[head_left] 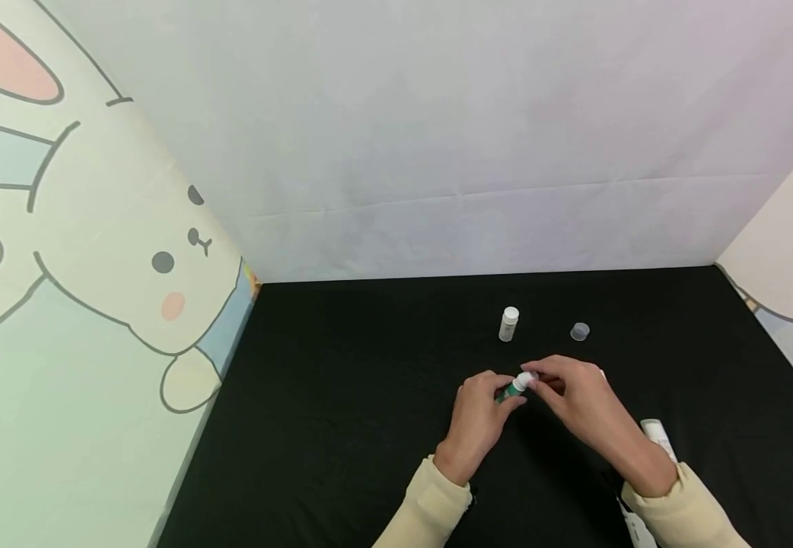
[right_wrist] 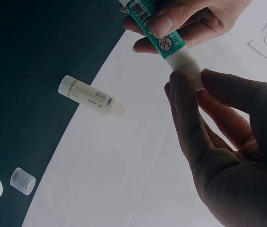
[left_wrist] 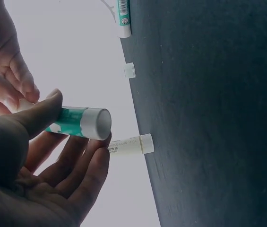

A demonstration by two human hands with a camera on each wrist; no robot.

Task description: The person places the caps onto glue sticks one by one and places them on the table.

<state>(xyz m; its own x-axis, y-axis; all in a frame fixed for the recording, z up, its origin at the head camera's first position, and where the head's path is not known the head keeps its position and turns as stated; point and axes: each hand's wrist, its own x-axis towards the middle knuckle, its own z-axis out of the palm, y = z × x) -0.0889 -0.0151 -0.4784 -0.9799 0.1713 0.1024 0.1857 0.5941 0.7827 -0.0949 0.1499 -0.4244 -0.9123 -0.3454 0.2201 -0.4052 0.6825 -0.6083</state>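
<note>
My left hand (head_left: 476, 415) grips a green-and-white glue stick (head_left: 512, 391) around its green barrel, thumb on one side and fingers on the other. At the stick's far end, my right hand (head_left: 577, 397) pinches the white tip (right_wrist: 186, 61) between thumb and fingertips. Both hands meet above the black tabletop, with the stick tilted between them. In the left wrist view the round white end (left_wrist: 98, 124) of the stick points away from the right hand. Beyond the hands a white glue stick (head_left: 508, 326) stands upright, and a small translucent cap (head_left: 579, 332) sits to its right.
Under the right forearm, partly hidden, is a white tube (head_left: 657, 437), with another white object (head_left: 638, 530) nearer the front edge. Another green glue stick (left_wrist: 123, 14) appears at the top of the left wrist view. A pale cloth wall (head_left: 465, 236) rises behind the black table (head_left: 342, 426).
</note>
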